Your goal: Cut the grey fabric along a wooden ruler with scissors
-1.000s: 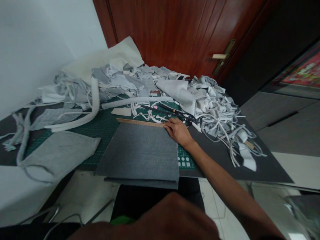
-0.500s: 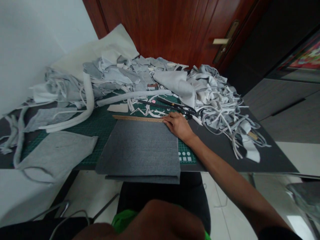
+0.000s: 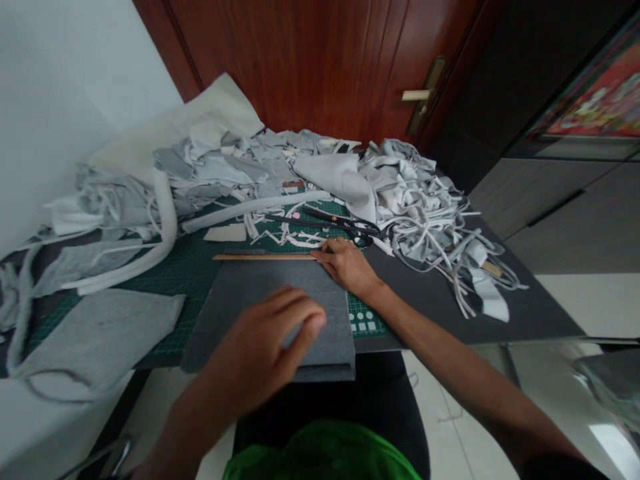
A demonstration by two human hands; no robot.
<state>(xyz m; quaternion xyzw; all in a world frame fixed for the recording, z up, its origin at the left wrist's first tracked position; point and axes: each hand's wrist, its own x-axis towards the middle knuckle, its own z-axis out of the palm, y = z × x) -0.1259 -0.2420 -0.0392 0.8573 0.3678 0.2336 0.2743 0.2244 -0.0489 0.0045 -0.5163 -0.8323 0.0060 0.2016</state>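
My right hand is closed at the right end of a wooden ruler, fingers pressed down on it. The ruler lies along the far edge of a folded dark grey cloth, whose near edge hangs over the table's front. Above that cloth is my left hand, slightly blurred. Its fingers are curled, with the thumb tip close to the index finger; whether anything small is pinched there cannot be made out. Just beyond my right hand lie black scissors among thin white offcuts.
A green cutting mat covers part of the dark table. Grey and white fabric scraps are heaped along the back and right. At left lie a light grey cloth piece and a padded pale strip. A wooden door stands behind.
My left hand has come up from the bottom edge, near my body, to over the grey cloth. My right hand stays at the ruler. The view has shifted slightly.
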